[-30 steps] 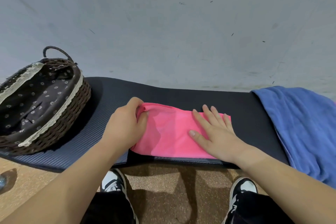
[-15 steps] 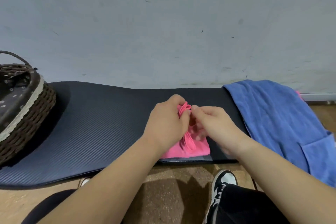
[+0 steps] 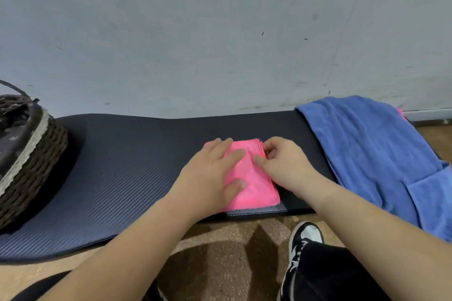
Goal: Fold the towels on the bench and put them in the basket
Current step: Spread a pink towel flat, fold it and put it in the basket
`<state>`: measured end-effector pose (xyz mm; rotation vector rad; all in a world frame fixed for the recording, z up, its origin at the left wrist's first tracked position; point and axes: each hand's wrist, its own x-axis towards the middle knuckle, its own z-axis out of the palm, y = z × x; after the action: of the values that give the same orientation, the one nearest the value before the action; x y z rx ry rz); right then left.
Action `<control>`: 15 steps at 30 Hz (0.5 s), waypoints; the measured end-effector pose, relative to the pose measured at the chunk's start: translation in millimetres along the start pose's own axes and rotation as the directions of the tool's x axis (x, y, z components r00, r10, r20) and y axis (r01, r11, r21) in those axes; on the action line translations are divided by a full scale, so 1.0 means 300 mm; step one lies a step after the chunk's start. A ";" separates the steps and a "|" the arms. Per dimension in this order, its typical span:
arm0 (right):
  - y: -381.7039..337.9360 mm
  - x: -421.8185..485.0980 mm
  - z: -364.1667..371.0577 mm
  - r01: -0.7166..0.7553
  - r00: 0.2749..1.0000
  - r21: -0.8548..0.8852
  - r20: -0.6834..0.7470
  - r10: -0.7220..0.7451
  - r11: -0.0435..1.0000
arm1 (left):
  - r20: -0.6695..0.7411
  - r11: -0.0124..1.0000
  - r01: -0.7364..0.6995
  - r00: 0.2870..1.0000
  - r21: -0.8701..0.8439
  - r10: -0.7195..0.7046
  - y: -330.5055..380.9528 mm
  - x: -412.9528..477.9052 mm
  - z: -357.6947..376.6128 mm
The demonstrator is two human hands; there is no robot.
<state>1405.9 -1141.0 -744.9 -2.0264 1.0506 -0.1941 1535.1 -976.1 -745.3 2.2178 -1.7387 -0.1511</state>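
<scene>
Near the front edge of the table point(image 3: 127, 161), about midway along, lay one pink towel point(image 3: 254, 186) folded to a small rectangle, with the left hand point(image 3: 208, 178) flat on it, fingers straight, presumably to keep the layers down. The right hand point(image 3: 283, 166) had its fingers curled at the towel's right edge, pinching the stacked layers (apparently to square them). A blue towel point(image 3: 371, 154) hung unfolded over the right end, and the basket point(image 3: 36, 166) stood well apart at the left.

L hand point(image 3: 210, 176) flat on folded pink cloth towel point(image 3: 254, 186), R hand point(image 3: 286, 166) pinching its right edge, on black ribbed bench point(image 3: 122, 173).
</scene>
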 end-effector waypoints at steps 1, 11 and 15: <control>0.001 -0.001 -0.008 0.012 1.000 -0.064 -0.019 -0.013 0.998 | 0.096 0.999 -0.017 0.995 0.040 0.013 0.000 -0.006 0.006; 0.003 -0.067 -0.021 0.477 0.872 -0.289 0.273 -0.406 0.830 | 0.260 0.970 -0.050 0.965 0.238 -0.014 -0.019 -0.036 0.062; 0.081 -0.089 -0.003 0.446 0.856 -0.453 0.469 -0.219 0.772 | 0.216 0.996 -0.019 0.976 0.087 0.000 -0.019 -0.059 0.020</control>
<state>1373.6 -1129.5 -756.2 -2.6289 0.4945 0.3703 1534.3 -958.8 -754.6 2.3307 -1.9013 -0.3298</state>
